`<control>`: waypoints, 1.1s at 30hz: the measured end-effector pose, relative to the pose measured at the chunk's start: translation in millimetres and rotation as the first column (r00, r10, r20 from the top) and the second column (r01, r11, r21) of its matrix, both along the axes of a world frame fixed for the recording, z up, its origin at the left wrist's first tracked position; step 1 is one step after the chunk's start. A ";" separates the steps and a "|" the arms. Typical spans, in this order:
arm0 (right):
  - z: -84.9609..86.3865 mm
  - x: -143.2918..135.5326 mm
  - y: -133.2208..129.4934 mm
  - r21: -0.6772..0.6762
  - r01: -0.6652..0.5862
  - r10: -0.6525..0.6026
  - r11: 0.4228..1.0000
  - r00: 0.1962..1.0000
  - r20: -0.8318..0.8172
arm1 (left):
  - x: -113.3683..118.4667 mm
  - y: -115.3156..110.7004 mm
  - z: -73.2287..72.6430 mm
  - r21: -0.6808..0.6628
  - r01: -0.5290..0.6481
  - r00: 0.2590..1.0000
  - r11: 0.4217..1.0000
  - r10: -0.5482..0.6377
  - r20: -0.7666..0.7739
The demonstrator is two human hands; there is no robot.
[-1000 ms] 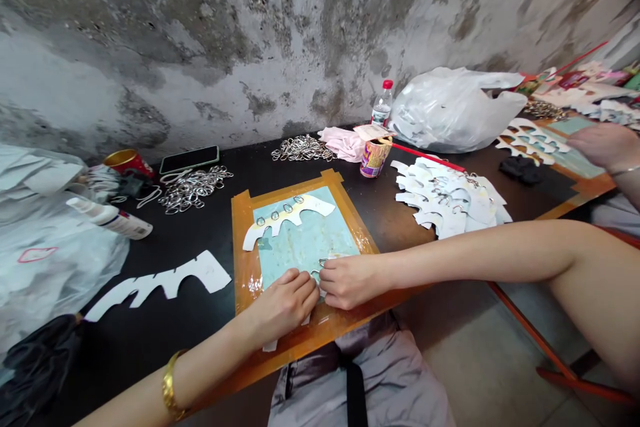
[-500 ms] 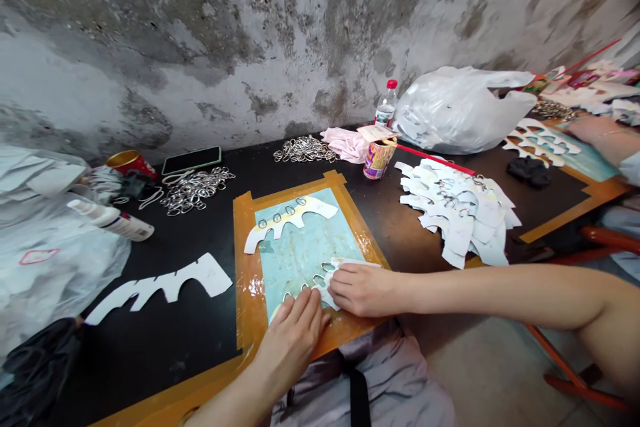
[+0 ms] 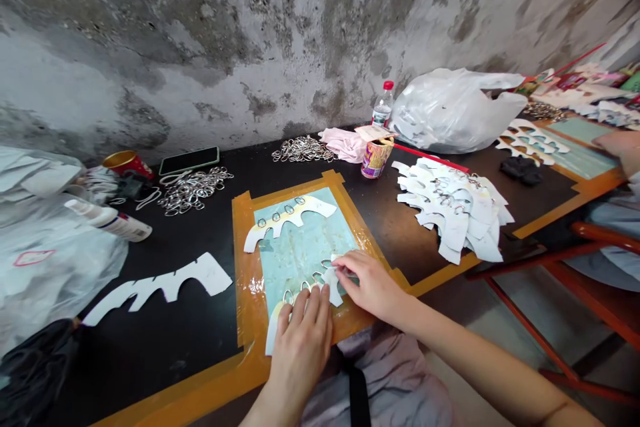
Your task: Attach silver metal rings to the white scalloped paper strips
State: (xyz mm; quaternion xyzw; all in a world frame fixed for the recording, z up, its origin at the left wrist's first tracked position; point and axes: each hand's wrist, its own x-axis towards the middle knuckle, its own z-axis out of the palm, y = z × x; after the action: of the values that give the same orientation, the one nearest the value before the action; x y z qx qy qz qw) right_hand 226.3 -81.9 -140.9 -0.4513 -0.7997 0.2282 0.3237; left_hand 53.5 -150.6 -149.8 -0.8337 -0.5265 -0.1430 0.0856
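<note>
Upper strip (image 3: 320,206) bears four rings (image 3: 276,217); lower strip (image 3: 331,285), on the blue sheet (image 3: 295,257), shows four beside your flat, open left hand (image 3: 303,337). Your right hand (image 3: 370,283) touches its edge, grip unclear. Left-side strip (image 3: 210,275): none.

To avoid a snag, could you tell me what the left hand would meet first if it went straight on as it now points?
The left hand would probably first meet a metal ring just ahead of its fingertips, though depth there is hard to judge.
</note>
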 end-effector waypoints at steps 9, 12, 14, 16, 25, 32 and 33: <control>15.4 -25.8 8.8 -0.090 0.033 0.006 0.995 0.914 0.406 | 13.1 -6.0 -6.4 0.062 -0.069 0.997 0.996 0.066 0.048; 16.1 -26.8 8.4 -0.090 -0.002 0.039 0.996 0.910 0.413 | 14.3 -7.3 -7.7 0.043 -0.083 0.995 0.996 0.081 0.058; 14.8 -26.0 5.8 -0.080 -0.009 0.041 0.997 0.914 0.403 | 15.5 -7.7 -7.1 0.005 -0.091 0.994 0.996 0.091 0.055; 11.7 -24.8 2.2 -0.060 0.013 0.012 0.998 0.919 0.393 | 16.4 -7.6 -6.2 -0.021 -0.101 0.993 0.995 0.102 0.057; -5.0 -26.6 -2.3 -0.028 0.160 -0.135 0.987 0.905 0.402 | 14.2 -5.0 -1.9 -0.016 -0.104 0.992 0.994 0.105 0.077; -9.5 -29.1 0.5 -0.022 0.147 -0.120 0.989 0.881 0.457 | 13.4 -3.5 -4.6 -0.038 -0.101 0.991 0.994 0.104 0.083; -9.7 -29.3 0.8 -0.014 0.141 -0.118 0.990 0.874 0.472 | 13.1 -3.1 -5.2 -0.041 -0.098 0.991 0.994 0.101 0.092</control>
State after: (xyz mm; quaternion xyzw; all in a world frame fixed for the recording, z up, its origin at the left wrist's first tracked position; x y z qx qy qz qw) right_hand 197.0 -81.1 -150.7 -0.5533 -0.8164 0.1091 0.1241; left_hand 66.6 -153.8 -155.0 -0.8001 -0.5734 -0.1681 0.0526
